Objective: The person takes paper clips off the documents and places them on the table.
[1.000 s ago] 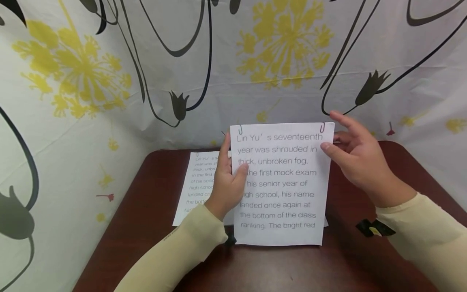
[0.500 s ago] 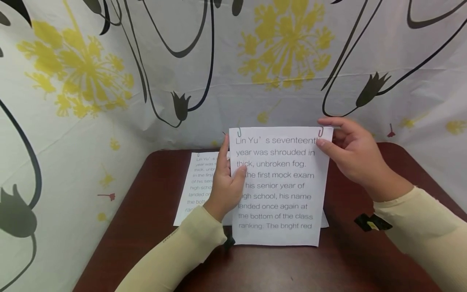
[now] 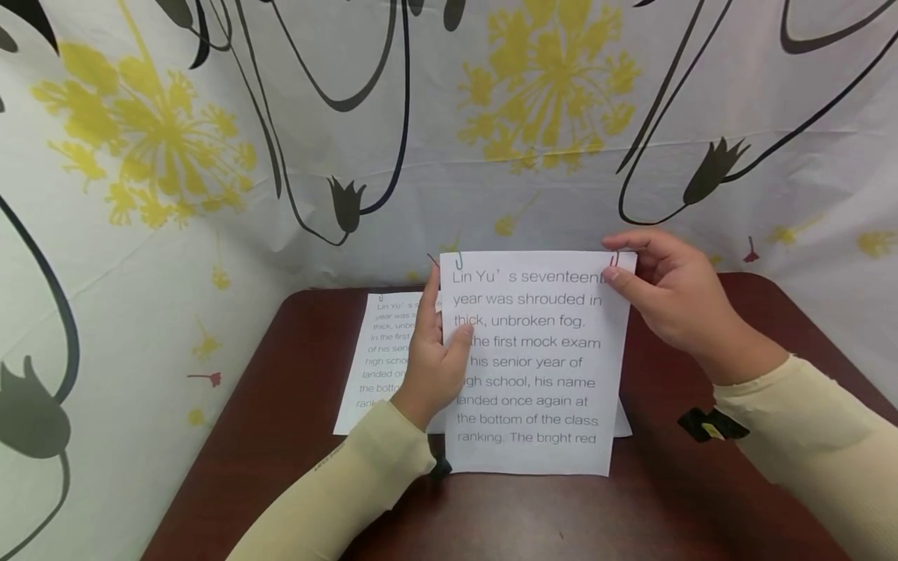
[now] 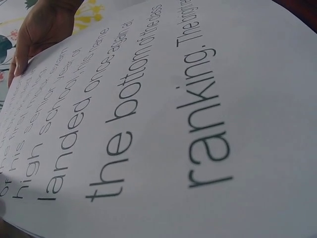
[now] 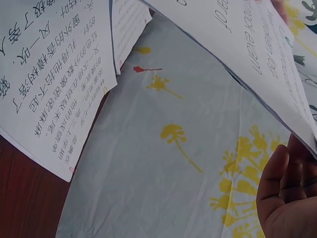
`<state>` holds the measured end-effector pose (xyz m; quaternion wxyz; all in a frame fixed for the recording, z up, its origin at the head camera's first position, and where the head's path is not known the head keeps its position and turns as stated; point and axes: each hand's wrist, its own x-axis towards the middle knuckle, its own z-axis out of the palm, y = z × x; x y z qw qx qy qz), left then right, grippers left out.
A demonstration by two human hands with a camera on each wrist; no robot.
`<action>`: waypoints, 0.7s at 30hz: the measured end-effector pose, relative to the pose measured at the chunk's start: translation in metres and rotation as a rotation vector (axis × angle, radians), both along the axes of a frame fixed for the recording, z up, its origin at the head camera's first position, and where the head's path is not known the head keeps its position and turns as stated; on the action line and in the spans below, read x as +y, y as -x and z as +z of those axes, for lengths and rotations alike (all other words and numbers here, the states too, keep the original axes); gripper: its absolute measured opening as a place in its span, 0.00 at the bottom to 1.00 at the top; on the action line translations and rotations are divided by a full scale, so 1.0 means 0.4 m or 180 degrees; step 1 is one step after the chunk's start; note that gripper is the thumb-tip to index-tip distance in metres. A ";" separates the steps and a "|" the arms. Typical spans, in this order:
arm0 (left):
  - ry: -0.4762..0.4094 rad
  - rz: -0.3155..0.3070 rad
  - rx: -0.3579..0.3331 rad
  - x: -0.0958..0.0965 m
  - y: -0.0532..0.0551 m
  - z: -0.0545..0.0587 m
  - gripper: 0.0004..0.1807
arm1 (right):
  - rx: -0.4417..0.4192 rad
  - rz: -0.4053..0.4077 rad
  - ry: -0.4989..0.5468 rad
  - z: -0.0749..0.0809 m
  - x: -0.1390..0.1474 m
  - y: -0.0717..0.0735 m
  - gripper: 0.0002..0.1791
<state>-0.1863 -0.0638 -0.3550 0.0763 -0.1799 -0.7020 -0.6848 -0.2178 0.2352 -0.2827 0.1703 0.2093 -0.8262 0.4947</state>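
Observation:
A stack of printed English sheets (image 3: 533,460) is held up, tilted, over the table. My left hand (image 3: 438,358) grips its left edge, thumb in front and fingers behind. At the top right corner my right hand (image 3: 680,300) pinches the paper, its thumb by a red paper clip (image 3: 614,261) and its index finger along the top edge. A green paper clip (image 3: 459,262) sits at the top left corner. The page fills the left wrist view, with the right hand (image 4: 44,32) at its far edge. The right hand's fingers behind the paper are partly hidden.
Another printed English page (image 3: 372,358) lies on the dark brown table (image 3: 519,518), partly behind the held stack. In the right wrist view, clipped sheets with Chinese text (image 5: 49,94) lie at the left. A white flower-patterned cloth (image 3: 421,156) hangs behind and beside the table.
The held sheets have come down slightly. My right hand has slid left along the top corner, its thumb and index finger now closer around the red paper clip. The left hand keeps its hold.

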 end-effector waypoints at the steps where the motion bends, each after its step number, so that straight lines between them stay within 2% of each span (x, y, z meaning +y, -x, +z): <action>1: 0.0001 0.0001 -0.0006 -0.001 0.000 -0.002 0.51 | 0.0005 0.0007 0.0004 -0.001 0.000 0.001 0.21; 11: -0.0090 -0.0142 0.0190 -0.008 0.016 -0.031 0.50 | 0.0017 -0.0020 -0.0013 -0.001 -0.007 0.001 0.21; 21: -0.0011 -0.0102 0.0291 -0.013 0.019 -0.043 0.50 | -0.0081 -0.0162 -0.0072 0.006 -0.012 0.004 0.22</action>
